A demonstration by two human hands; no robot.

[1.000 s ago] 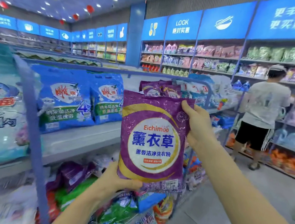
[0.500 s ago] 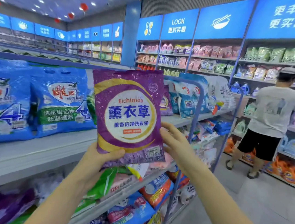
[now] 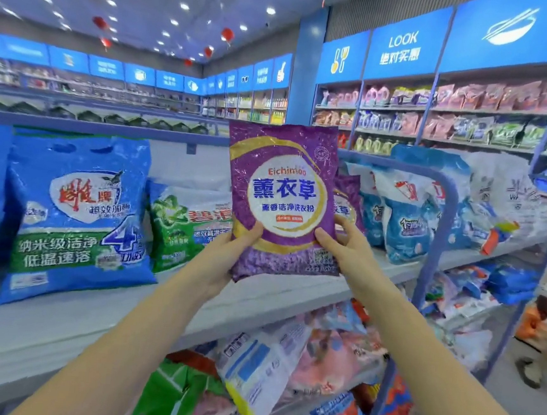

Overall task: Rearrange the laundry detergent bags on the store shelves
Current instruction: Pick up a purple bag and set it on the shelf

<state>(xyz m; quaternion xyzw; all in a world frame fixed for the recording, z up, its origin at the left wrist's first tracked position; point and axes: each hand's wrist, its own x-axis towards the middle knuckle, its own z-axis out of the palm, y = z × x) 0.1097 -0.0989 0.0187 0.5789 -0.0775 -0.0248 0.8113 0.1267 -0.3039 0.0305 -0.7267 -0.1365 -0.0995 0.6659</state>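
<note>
Both hands hold up a purple bag point(image 3: 282, 201) of detergent printed "Eichimoo" above large blue characters 薰衣草 and a smaller line, 薰香洁净洗衣粉. The left hand point(image 3: 228, 256) grips its lower left edge and the right hand point(image 3: 344, 250) its lower right edge, each with the thumb on the front. The bag is upright in the air over the white shelf point(image 3: 56, 330). Well left of the purple bag stands a blue bag point(image 3: 75, 223) marked 纳米级洁净, 低温速溶 and a big "4". Between the two is a green bag point(image 3: 187, 229) whose right side the purple bag hides, with bare shelf board in front of it. A second purple bag point(image 3: 347, 200) shows at the first one's right edge, mostly covered. Farther right lean blue-and-white bags point(image 3: 406, 225), their print too blurred to read. High to the right a blue sign point(image 3: 401, 49) reads "LOOK".
</note>
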